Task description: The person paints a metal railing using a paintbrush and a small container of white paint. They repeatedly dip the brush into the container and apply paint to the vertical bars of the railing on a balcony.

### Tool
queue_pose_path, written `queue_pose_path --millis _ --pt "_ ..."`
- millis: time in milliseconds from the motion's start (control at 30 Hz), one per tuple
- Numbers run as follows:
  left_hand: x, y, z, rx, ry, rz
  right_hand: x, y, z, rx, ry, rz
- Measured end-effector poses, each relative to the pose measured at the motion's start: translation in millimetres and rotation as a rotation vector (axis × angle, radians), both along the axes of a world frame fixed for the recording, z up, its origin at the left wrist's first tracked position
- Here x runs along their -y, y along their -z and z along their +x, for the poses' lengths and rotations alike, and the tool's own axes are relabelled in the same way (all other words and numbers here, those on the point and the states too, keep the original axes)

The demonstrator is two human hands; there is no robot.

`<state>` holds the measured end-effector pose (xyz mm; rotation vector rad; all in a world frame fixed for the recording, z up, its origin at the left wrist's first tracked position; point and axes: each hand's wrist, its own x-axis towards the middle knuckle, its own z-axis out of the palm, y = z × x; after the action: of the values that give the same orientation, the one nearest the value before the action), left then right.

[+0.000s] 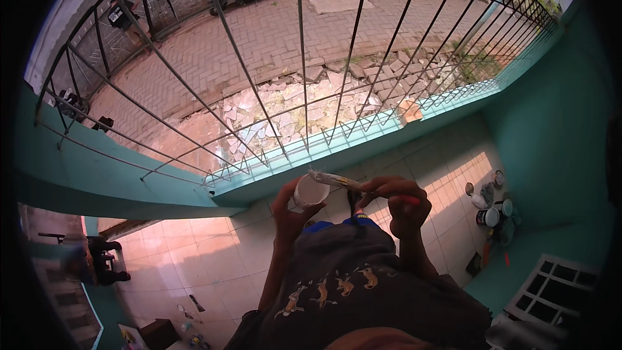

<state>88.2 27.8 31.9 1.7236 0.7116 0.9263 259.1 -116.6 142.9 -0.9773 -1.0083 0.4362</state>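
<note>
My left hand (289,212) is wrapped round a small white cup (311,192), its opening turned up toward me. Whether anything lies inside the cup is hard to make out. Between the fingers of my right hand (400,196) is a paintbrush (334,180), held nearly level. Its pale, worn tip points left and lies over the cup's far rim; I cannot tell if they touch. A red patch shows at my right fingers, perhaps the end of the brush handle. Both hands are in front of my dark shirt.
A low teal wall (363,149) topped by a dark metal fence (300,39) runs ahead of me. A brick-like block (409,112) rests on its ledge. Paint cans (487,216) and other items stand on the tiled floor (214,253) at the right. Broken tiles lie outside.
</note>
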Motion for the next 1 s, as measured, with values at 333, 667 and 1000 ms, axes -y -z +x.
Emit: queue_pose_path --millis 333,667,1000 --pt "-2 6 37 -0.059 0.081 -0.015 5 12 42 -0.056 0.059 -0.024" --pt "-6 3 50 -0.072 0.043 -0.033 -8 18 63 -0.084 0.019 -0.006" --pt "-12 3 55 -0.137 0.066 -0.016 -12 25 73 -0.114 0.016 -0.034"
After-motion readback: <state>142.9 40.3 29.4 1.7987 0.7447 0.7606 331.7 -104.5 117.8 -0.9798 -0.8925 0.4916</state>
